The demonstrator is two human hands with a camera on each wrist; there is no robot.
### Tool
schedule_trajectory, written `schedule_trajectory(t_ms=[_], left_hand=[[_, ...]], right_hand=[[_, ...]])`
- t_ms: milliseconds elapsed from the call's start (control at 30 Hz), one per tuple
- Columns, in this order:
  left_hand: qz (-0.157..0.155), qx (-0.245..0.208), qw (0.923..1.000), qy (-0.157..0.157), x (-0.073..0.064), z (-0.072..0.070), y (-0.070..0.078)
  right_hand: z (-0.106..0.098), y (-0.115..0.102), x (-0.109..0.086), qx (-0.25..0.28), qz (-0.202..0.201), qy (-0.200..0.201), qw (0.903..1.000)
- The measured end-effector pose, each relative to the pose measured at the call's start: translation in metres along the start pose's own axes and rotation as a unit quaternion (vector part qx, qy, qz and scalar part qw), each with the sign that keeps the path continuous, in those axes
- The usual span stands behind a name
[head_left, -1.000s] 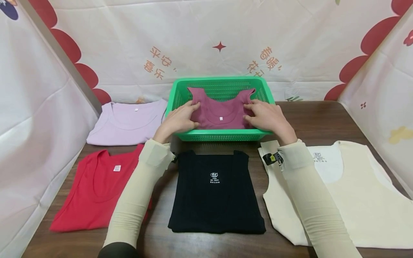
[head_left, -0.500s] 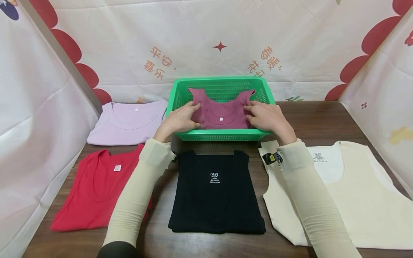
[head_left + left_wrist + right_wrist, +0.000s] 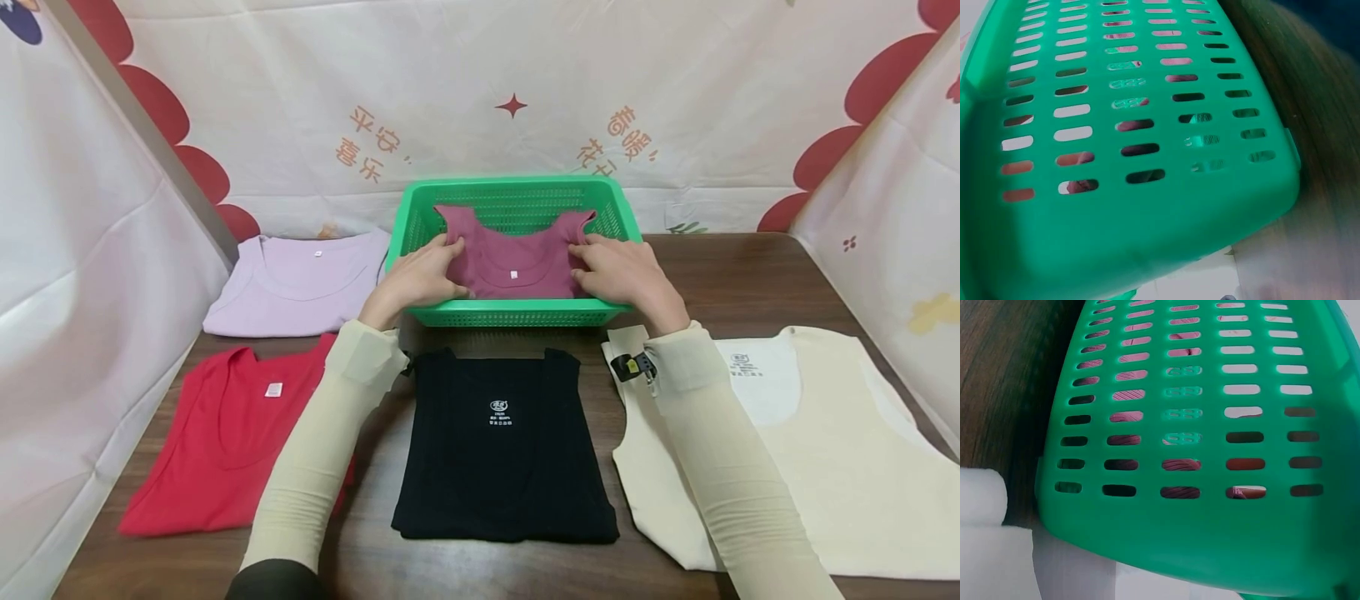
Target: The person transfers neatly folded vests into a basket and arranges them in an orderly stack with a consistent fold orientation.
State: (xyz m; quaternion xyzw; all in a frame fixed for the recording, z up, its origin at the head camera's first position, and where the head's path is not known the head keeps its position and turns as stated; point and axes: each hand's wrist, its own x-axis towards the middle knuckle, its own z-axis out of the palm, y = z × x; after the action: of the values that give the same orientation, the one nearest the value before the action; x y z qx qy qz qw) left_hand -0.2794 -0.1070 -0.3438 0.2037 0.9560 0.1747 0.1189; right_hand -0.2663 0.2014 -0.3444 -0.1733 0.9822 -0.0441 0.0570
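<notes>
A folded mauve tank top [image 3: 517,254] lies inside a green plastic basket [image 3: 517,313] at the middle back of the table. Its shoulder straps stand up toward the back, and a small white tag shows at the neckline. My left hand [image 3: 420,275] reaches over the front left of the basket and holds the tank top's left side. On the opposite side, my right hand [image 3: 621,271] holds its right edge, thumb and index finger on the fabric. The other fingers are mostly hidden. Both wrist views show mainly the slotted basket wall [image 3: 1116,231], with bits of hand and cloth behind it.
A folded black tank top [image 3: 504,467] lies in front of the basket. To the left are a lilac top [image 3: 307,287] and a red one [image 3: 202,467]. A cream garment [image 3: 847,467] spreads at the right, partly under my forearm. White printed cloth [image 3: 495,50] encloses the table.
</notes>
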Motion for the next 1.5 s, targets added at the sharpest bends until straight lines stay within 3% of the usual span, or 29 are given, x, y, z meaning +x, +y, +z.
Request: schedule_trajectory(t_ms=[333,1500], left_hand=[[0.001,-0.023,0.9997,0.002,-0.0024,0.0005,-0.0004],[0.000,-0.009,0.9999,-0.010,-0.0003,0.0009,-0.0006]], right_hand=[[0.0007,-0.0008,-0.0009,-0.006,-0.004,0.003,1.0000],[0.0001,-0.0043,-0.0005,-0.009,-0.005,0.017,0.9998]])
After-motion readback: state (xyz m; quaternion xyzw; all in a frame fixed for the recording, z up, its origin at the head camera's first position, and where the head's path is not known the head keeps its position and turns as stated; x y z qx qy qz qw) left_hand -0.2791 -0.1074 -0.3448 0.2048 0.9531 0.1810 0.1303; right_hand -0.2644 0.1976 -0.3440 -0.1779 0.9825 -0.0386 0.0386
